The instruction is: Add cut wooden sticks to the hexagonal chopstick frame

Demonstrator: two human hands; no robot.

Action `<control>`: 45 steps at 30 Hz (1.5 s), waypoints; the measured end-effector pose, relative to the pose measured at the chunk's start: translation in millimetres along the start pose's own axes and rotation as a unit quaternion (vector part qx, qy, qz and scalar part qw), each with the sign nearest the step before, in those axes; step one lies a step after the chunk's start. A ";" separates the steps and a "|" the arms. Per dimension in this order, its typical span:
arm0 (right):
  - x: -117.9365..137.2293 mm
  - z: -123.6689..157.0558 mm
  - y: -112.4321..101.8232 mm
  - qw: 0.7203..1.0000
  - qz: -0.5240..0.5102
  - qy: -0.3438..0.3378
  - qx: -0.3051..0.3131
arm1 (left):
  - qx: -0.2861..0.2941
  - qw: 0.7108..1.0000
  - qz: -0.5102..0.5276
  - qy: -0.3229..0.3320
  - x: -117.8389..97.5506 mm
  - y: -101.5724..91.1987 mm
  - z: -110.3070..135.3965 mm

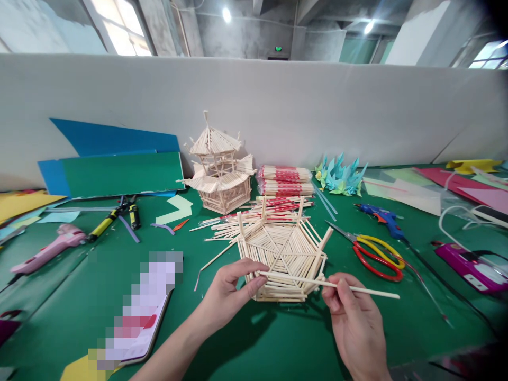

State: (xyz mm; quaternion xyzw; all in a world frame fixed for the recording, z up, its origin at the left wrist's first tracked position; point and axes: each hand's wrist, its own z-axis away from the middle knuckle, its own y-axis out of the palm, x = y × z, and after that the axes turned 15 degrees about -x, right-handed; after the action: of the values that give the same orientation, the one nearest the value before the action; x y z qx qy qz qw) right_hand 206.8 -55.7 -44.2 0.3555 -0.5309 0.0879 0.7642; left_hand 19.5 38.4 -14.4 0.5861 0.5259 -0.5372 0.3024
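Note:
A hexagonal basket-like frame of wooden sticks (283, 254) rests on the green table (278, 344) in front of me. My left hand (228, 291) grips its near left edge, fingers pinched on the rim. My right hand (353, 317) pinches a single long wooden stick (357, 288) and lays it across the frame's front rim. A finished stick pagoda model (218, 169) stands behind, beside loose sticks (230, 227) and wrapped chopstick packs (283, 180).
Red-and-yellow scissors (375, 254) and a blue glue gun (383, 217) lie to the right, with a magenta device (468, 264) and cables. A pink glue gun (47, 248), yellow-handled pliers (113, 217), a phone (138, 317) and coloured sheets (115, 164) are on the left. Teal paper cranes (341, 177) sit near the white partition (317, 100).

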 end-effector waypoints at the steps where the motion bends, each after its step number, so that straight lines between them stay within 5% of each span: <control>1: 0.1 0.0 0.0 1.000 -0.002 -0.001 0.001 | -0.001 1.000 -0.001 0.000 0.1 -0.1 0.1; 34: -4.5 -3.2 0.4 0.999 0.005 -0.022 0.035 | 0.013 0.993 -0.071 0.090 -3.7 1.2 -6.6; 39: -4.7 -4.0 -1.7 0.999 0.011 -0.021 0.030 | -0.037 0.944 -0.206 0.255 -17.0 5.6 -7.1; 45: -6.6 -3.7 -1.2 1.000 -0.006 -0.012 0.015 | -0.058 0.867 -0.326 0.372 -45.3 44.4 1.4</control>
State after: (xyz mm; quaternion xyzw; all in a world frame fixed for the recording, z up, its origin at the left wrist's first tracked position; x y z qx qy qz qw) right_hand 207.4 -52.6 -51.1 0.3710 -0.5361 0.0867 0.7533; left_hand 66.8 12.2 18.9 0.5189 0.7906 -0.3164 -0.0748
